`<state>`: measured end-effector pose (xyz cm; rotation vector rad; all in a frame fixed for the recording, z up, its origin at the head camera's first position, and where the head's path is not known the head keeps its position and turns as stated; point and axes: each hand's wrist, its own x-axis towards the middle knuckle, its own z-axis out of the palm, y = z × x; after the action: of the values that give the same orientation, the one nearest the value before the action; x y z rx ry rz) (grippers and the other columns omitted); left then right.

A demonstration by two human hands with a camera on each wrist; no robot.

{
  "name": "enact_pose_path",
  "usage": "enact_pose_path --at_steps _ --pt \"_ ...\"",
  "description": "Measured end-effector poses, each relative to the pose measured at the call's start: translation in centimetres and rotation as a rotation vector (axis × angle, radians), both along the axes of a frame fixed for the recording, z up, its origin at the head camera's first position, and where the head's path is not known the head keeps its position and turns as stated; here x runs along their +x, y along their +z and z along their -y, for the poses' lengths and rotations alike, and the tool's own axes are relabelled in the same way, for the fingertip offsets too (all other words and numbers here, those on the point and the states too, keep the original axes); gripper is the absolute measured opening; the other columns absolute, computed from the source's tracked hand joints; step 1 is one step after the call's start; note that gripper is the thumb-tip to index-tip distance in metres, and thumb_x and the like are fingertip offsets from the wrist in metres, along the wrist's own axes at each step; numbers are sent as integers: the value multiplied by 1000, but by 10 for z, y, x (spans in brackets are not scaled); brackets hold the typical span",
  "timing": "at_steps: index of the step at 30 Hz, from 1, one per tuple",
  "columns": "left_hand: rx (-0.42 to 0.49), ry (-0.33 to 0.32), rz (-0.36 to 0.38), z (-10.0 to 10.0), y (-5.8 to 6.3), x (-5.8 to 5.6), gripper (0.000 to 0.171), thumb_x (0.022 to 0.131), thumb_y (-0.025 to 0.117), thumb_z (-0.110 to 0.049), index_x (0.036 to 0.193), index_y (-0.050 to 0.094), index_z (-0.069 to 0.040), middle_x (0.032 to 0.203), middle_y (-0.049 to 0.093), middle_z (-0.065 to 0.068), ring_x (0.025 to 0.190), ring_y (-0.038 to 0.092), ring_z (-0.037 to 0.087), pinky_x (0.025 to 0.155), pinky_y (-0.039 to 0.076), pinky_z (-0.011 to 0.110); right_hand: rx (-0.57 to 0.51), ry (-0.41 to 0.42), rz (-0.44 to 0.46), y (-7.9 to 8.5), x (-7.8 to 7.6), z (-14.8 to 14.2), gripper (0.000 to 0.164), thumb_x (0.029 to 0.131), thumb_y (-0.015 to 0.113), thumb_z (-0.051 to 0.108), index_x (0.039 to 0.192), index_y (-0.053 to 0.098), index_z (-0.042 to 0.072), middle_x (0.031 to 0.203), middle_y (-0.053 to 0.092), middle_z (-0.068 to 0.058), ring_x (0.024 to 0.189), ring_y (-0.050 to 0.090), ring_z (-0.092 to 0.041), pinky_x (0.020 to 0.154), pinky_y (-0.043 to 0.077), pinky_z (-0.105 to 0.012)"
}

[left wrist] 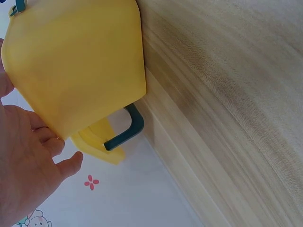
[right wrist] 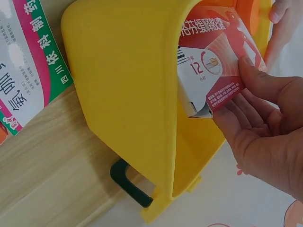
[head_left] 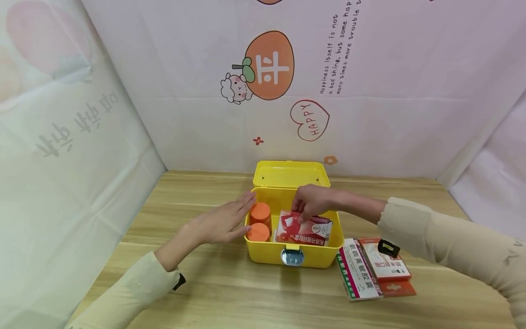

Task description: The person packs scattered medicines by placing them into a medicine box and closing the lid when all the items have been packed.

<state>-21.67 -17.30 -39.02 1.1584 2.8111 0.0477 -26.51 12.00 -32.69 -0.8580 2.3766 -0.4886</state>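
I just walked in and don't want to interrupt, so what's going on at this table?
A person's right hand grips an ibuprofen capsule box in the mouth of an open yellow storage box. The left hand touches the storage box's left side. Two orange containers stand inside at the left. A white, pink and green capsule box and a waterproof bandage pack lie outside, on the right.
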Motion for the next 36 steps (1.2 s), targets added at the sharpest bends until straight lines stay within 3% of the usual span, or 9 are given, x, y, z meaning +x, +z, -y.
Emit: enact_pose_path --at_steps 13,27,36 --pt "-2 2 2 -1 1 -1 78 104 29 -56 160 9 -5 169 3 9 157 4 22 125 23 41 66 46 46 -11 -2 10 11 86 76 8 97 75 9 91 73 0 78 61 -13 77 58 -26" --pt "21 11 36 -1 1 1 78 104 29 -56 160 8 -6 169 2 8 157 5 23 125 23 42 84 12 80 -24 3 21 13 83 77 2 93 73 9 90 71 -1 76 60 -15 74 59 -27" --pt "27 4 20 0 0 0 78 104 29 -56 160 9 -5 169 2 9 157 5 23 125 23 42 114 53 28 -39 2 22 12 84 73 -1 91 73 8 87 69 -1 71 56 -13 65 54 -22"
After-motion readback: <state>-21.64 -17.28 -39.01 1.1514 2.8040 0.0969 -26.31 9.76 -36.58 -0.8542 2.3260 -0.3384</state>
